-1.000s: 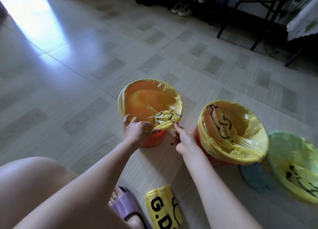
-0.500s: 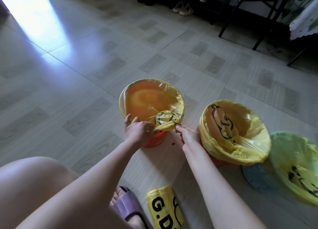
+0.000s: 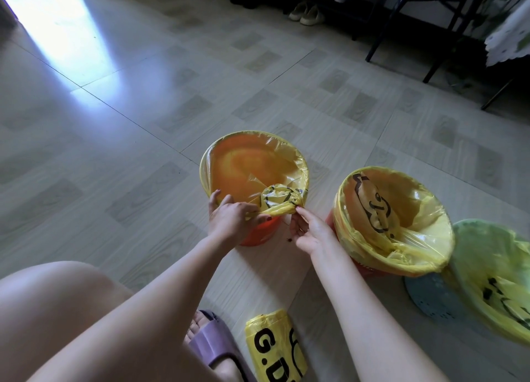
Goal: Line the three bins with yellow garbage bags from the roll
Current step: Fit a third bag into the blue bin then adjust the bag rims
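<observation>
Left hand [image 3: 232, 221] and right hand [image 3: 311, 232] both pinch bunched yellow bag [image 3: 279, 201] at near rim of orange bin [image 3: 255, 169], fingers closed on plastic. Bag twist sits between hands. Second lined orange bin [image 3: 393, 221] just right, green lined bin [image 3: 493, 278] beside it. Bag roll [image 3: 274, 347] on floor near purple slipper [image 3: 212, 341].
</observation>
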